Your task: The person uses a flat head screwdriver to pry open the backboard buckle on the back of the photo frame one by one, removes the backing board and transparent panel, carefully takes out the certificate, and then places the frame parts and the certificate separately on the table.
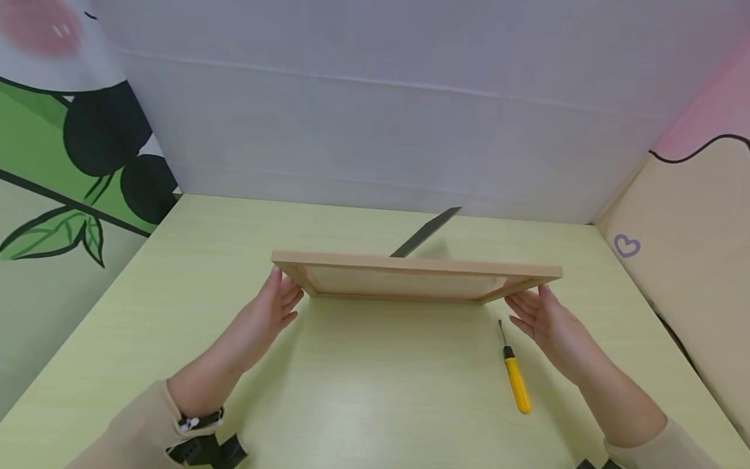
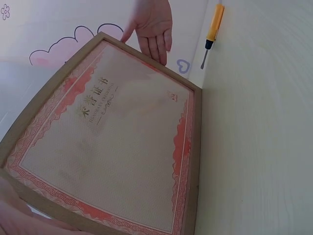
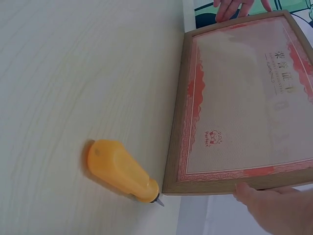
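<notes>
A wooden frame (image 1: pixel 410 262) is at the middle of the table, tilted, its front facing the person; whether its lower edge touches the surface, I cannot tell. Inside it sits a certificate (image 2: pixel 127 142) with a red patterned border, gold characters and a small red emblem (the right wrist view shows the word "Perfect" under it). From behind the upper bar a flat dark support leg (image 1: pixel 426 232) juts out backward and to the right at a slant.

Each hand has hold of one side of the frame. The left hand (image 1: pixel 271 319) grasps the left side, thumb near the upper corner and fingers lower down along the edge. The right hand (image 1: pixel 553 335) grasps the right side in the same manner, its fingers fairly straight.

Near the right hand, below the frame's right corner, a screwdriver (image 1: pixel 515 381) with a yellow handle and black collar lies on the pale wood-grain table (image 1: pixel 381 378), its tip pointing toward the frame.

Further out, light sleeves (image 1: pixel 135 423) cover both forearms, and a black camera mount (image 1: pixel 202 451) shows beside the left cuff. A pale creased sheet (image 1: pixel 381 130) rises behind the table. The left panel carries black round shapes (image 1: pixel 105 130) and green leaves (image 1: pixel 47 238); the right panel (image 1: pixel 691 241) bears a small purple heart (image 1: pixel 627 246).
</notes>
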Motion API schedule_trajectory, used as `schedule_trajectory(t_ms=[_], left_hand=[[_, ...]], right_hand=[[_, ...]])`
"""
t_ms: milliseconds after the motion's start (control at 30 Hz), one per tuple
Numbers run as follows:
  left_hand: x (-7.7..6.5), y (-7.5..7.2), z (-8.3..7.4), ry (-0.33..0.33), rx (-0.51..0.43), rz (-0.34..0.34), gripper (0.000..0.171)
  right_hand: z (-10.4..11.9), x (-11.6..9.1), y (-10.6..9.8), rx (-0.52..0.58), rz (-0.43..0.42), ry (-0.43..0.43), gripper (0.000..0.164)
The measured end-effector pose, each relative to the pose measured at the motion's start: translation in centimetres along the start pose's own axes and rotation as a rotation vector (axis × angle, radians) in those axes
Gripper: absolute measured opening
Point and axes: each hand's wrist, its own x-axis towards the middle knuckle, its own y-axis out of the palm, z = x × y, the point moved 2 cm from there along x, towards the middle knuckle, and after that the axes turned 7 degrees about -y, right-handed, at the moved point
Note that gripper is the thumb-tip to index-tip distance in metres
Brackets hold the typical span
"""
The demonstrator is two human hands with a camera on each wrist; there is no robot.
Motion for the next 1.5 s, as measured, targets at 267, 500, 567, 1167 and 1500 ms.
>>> schedule_trajectory(t_ms=[267,500,567,1167,1500], left_hand=[[-0.5,0.2,0.2,0.051,-0.054,0.058,0.074],[-0.9,0.2,0.5,0.046,-0.101,0.092,0.074],[-1.1,0.2,0.6,0.021,-0.123,0.09,0.075],[-1.2,1.2,2.4,-0.085,-0.188,-0.013,0.075],[-1.3,1.3,3.6,-0.155,-0.181,-0.099,0.058]], right_hand=[[0.1,-0.3,0.4,0.078,0.013,0.023,0.074],[-0.4,-0.7,0.2,0.134,0.024,0.018,0.072],[-0.8,-0.8,0.2,0.156,0.017,0.041,0.07],[-1.7,-1.8,1.2,0.038,-0.017,0.212,0.064],[-2.3,-2.0,1.3,0.016,-0.031,0.287,0.064]])
